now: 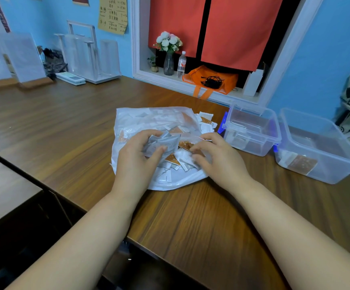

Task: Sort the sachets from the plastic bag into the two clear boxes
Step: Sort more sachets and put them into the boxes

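Note:
A clear plastic bag (149,120) lies on the wooden table (65,130), holding a heap of white and orange sachets (178,162). My left hand (134,158) grips a small stack of silvery-white sachets (163,143) over the bag. My right hand (216,155) pinches an orange sachet (185,145) in the heap. Right of the bag stand two clear boxes. The nearer-to-bag box (251,130) holds a few white sachets. The right-hand box (320,147) holds an orange sachet (302,164) and some white ones.
More sachets (206,122) spill from the bag's far right corner. On the window sill behind stand an orange bag (211,80), a water bottle (181,64) and a flower vase (168,53). Clear stands (86,55) line the back left. The table's front edge (98,214) runs diagonally.

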`<state>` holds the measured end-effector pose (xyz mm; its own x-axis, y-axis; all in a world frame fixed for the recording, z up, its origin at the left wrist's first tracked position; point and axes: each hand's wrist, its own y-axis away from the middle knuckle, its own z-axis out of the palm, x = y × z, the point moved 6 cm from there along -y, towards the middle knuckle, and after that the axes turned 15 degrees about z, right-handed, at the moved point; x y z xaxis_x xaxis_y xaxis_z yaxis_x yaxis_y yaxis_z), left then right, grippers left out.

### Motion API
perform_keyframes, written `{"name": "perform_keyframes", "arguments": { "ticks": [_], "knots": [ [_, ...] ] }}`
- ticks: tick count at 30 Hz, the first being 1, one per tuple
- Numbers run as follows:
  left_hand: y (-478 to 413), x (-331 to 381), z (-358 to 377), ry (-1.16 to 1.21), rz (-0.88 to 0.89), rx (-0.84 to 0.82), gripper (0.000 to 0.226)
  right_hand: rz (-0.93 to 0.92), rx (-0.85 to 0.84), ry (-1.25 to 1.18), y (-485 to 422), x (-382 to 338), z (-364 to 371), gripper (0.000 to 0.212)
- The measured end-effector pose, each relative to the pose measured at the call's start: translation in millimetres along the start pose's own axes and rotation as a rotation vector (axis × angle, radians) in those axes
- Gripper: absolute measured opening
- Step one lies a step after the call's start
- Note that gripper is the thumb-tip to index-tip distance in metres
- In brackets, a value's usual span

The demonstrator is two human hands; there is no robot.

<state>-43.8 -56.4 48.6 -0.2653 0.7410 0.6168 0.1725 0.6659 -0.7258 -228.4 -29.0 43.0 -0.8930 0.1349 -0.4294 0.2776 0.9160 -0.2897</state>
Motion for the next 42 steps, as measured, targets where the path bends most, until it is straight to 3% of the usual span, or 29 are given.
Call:
{"name": "perform_keyframes", "arguments": {
  "ticks": [4,12,17,22,27,31,36,42],
  "knots": [
    [0.5,0.2,2.3,-0.002,0.026,-0.023,0.024,0.070,-0.180,0.190,0.7,-2.9,11.1,0.052],
    [2.6,-0.5,5.1,0.042,-0.006,-0.042,0.026,0.065,-0.129,0.249,1.2,-7.0,11.1,0.063],
    [2.1,0.4,3.8,0.040,-0.019,-0.041,0.024,0.010,-0.004,0.255,1.4,-8.7,12.1,0.040],
    [1.0,0.3,3.3,0.059,-0.040,-0.012,0.021,-0.024,0.104,-0.019,2.6,-2.7,-0.4,0.017],
    [-1.1,-5.1,7.0,0.253,-0.208,0.062,0.024,0.051,-0.024,-0.243,2.1,-1.7,-17.0,0.014],
    [-11.1,3.9,19.1,0.347,-0.259,0.069,0.020,0.185,-0.016,-0.460,8.8,7.8,-53.9,0.017],
    [-24.1,30.8,60.5,0.471,-0.264,-0.060,0.020,0.304,-0.053,-0.591,23.4,43.1,-78.7,0.016],
    [-9.4,80.8,155.8,0.784,-0.431,-0.346,0.030,0.528,0.126,-0.629,58.9,106.2,-98.6,0.014]
  ]
}}
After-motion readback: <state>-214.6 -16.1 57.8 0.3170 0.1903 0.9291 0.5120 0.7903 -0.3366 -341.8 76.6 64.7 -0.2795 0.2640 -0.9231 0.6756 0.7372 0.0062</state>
